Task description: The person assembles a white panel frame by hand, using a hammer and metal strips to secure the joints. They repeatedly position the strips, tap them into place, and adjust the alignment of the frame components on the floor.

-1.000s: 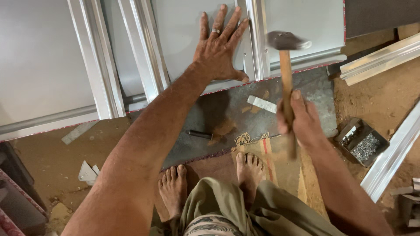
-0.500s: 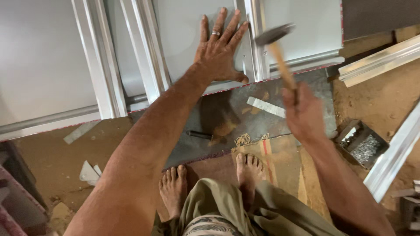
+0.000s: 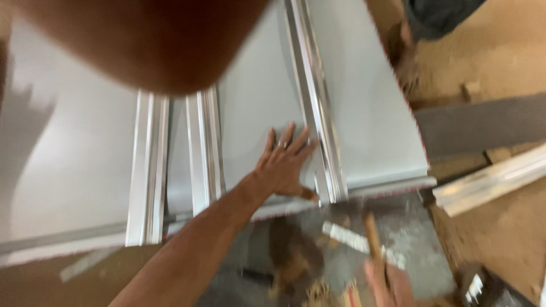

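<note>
My left hand lies flat with fingers spread on a light grey metal panel, just left of a raised silver rail; it wears a ring. At the bottom edge my right hand grips the wooden handle of a hammer, which points up toward the panel's near edge. The hammer's head is lost in motion blur. Under the hammer lies a dark grey plate with a short silver strip on it.
More silver rails cross the panels at left. Pale profiles and a dark board lie on the sandy floor at right. Another person's dark clothing shows at top right. A blurred brown shape fills the top.
The view has swung upward and blurred. The hammer and my right hand have dropped lower, toward the plate. My left hand stays pressed on the panel.
</note>
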Demonstrator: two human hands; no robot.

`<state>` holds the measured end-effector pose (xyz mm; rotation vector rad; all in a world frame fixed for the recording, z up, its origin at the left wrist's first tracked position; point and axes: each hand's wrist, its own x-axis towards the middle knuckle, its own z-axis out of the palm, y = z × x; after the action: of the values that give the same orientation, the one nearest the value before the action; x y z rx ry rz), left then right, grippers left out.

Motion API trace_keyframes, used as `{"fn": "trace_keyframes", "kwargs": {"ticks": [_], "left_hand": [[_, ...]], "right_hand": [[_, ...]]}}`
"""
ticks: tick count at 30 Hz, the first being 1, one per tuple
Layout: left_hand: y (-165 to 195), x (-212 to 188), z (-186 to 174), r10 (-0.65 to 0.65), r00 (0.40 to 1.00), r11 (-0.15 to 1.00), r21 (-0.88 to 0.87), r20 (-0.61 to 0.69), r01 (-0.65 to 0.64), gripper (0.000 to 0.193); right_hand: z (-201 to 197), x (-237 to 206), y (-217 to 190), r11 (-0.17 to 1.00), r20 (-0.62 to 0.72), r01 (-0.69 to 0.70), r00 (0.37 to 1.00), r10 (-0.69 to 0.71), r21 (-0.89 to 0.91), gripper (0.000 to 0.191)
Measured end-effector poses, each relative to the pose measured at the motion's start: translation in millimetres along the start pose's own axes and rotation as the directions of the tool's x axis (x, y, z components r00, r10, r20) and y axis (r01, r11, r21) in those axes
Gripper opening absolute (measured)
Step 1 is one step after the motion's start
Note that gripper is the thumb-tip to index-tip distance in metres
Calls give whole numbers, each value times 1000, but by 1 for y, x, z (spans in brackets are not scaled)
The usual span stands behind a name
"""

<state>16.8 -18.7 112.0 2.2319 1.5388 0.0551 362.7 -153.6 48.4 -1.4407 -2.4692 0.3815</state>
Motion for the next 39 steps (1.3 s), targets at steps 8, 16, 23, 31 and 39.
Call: {"fn": "trace_keyframes", "kwargs": {"ticks": [8,16,23,31,39], "left_hand": [[33,-115,78,256,915,921,210,311,-329,35],[7,-168,180,256,832,949,35,492,-312,27],[-11,-198,76,127,815,862,-469,565,191,37],[-111,-176,-48,-166,972,981,-124,-167,146,56],[-146,-184,-1,-232,963,972,60,137,226,102]], "right_hand": [[20,97,-2,938,337,-333,898,284,99,31],[38,-45,31,893,294,-417,844,449,-167,42],[29,-2,37,911,368,-306,842,394,-276,42],[-7,28,22,974,795,-171,567,218,-146,33],[-66,163,-64,944,368,-287,905,213,160,25]]}}
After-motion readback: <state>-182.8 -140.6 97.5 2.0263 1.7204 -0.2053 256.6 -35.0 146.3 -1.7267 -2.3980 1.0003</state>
